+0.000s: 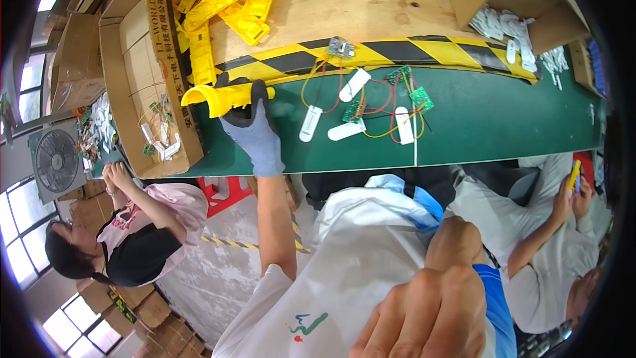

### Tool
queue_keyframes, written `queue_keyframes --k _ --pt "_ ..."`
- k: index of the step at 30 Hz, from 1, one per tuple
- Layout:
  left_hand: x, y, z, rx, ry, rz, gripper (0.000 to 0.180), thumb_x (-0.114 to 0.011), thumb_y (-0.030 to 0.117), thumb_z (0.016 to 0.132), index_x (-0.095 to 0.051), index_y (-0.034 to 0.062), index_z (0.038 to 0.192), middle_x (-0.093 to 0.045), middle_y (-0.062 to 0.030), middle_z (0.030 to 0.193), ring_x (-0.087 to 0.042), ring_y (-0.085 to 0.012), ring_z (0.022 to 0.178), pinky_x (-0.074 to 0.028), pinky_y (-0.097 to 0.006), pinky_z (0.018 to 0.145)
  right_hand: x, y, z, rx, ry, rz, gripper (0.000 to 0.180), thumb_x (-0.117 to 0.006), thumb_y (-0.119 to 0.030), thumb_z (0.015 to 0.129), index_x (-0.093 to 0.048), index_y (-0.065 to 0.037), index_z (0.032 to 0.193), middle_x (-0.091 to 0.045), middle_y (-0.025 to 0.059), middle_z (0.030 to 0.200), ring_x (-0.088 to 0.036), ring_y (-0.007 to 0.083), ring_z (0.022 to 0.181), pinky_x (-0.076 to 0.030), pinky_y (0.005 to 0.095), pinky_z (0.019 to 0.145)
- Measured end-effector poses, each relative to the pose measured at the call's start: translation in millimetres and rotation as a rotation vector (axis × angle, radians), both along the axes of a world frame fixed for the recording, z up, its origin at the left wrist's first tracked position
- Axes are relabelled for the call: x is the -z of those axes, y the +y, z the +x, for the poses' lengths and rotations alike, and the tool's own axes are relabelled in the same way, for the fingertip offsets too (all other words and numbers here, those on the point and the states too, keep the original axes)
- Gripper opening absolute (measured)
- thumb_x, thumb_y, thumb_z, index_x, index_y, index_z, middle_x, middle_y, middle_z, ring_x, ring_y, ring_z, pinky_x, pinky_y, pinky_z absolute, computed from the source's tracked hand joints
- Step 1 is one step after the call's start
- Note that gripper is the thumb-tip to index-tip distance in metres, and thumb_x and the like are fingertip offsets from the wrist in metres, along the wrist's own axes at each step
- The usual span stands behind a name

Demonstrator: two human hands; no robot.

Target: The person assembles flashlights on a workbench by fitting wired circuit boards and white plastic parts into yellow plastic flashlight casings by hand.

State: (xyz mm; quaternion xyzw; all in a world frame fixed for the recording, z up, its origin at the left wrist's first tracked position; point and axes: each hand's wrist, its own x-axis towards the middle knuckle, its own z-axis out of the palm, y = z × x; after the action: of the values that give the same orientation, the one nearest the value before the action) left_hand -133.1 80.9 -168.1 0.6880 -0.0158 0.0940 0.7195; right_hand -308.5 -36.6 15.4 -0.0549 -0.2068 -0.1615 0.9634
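Note:
My left hand [255, 134], in a grey-blue glove with dark fingertips, grips a yellow plastic housing half [233, 99] over the left part of the green bench. The wide, hollow, rounded end of the housing points left. Close to the camera, my bare right hand [427, 305] is raised in front of my shirt with its fingers curled. Whatever it may hold is hidden. To the right of my left hand lie several white plastic pieces [309, 123], wired with red, yellow and black leads to small green circuit boards [421, 99].
A long cardboard box [142, 59] holding wired parts stands at the left. Yellow housings [228, 0] are piled behind the striped tape [391, 52]. White parts [507, 30] spill from a carton [543, 0] at the far right. One person sits on each side.

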Motion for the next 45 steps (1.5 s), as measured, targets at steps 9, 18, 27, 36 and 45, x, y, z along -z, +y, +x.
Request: queue_keyframes --k 9,18,27,36,45 --pt "7 -6 4 0.114 -0.012 0.084 0.058 -0.058 -0.016 0.083 -0.041 -0.0009 0.136 -0.053 -0.0115 0.128 -0.056 -0.0191 0.110 -0.048 -0.032 0.097 -10 -19 -23 0.154 0.068 -0.065 0.042 -0.070 -0.017 0.087 -0.059 0.009 0.118 -0.059 0.0270 0.121 -0.056 0.0354 0.118 -0.036 0.0371 0.107" --pt "4 8 11 0.026 -0.060 0.168 0.047 -0.057 -0.012 0.087 -0.045 -0.0028 0.131 -0.058 -0.0139 0.120 -0.060 -0.0193 0.105 -0.049 -0.032 0.094 -15 -73 -55 0.215 0.589 -0.766 0.029 -0.062 -0.022 0.091 -0.066 -0.001 0.111 -0.060 0.0178 0.117 -0.060 0.0296 0.103 -0.040 0.0338 0.092" --pt "4 9 3 0.034 -0.101 0.053 0.046 -0.066 -0.010 0.081 -0.047 -0.0017 0.122 -0.063 -0.0111 0.108 -0.062 -0.0167 0.091 -0.051 -0.029 0.082 103 -113 97 0.434 0.757 -1.915 0.033 -0.067 -0.024 0.087 -0.067 -0.001 0.110 -0.070 0.0083 0.099 -0.066 0.0194 0.087 -0.051 0.0321 0.078" --pt "-23 14 -64 0.219 -0.042 0.704 0.051 -0.083 0.014 0.067 -0.058 0.0008 0.110 -0.065 -0.0152 0.099 -0.064 -0.0295 0.089 -0.049 -0.034 0.079 155 -125 139 0.632 0.616 -2.310 0.035 -0.073 -0.030 0.077 -0.068 -0.002 0.098 -0.069 0.0131 0.095 -0.066 0.0287 0.089 -0.051 0.0390 0.077" --pt "-27 9 -76 0.188 -0.089 0.837 0.040 -0.083 0.012 0.062 -0.060 0.0043 0.094 -0.063 -0.0160 0.086 -0.061 -0.0349 0.080 -0.048 -0.039 0.071 136 -129 143 0.416 0.652 -2.182 0.032 -0.069 -0.030 0.077 -0.069 -0.004 0.095 -0.070 0.0127 0.090 -0.067 0.0300 0.088 -0.052 0.0400 0.079"
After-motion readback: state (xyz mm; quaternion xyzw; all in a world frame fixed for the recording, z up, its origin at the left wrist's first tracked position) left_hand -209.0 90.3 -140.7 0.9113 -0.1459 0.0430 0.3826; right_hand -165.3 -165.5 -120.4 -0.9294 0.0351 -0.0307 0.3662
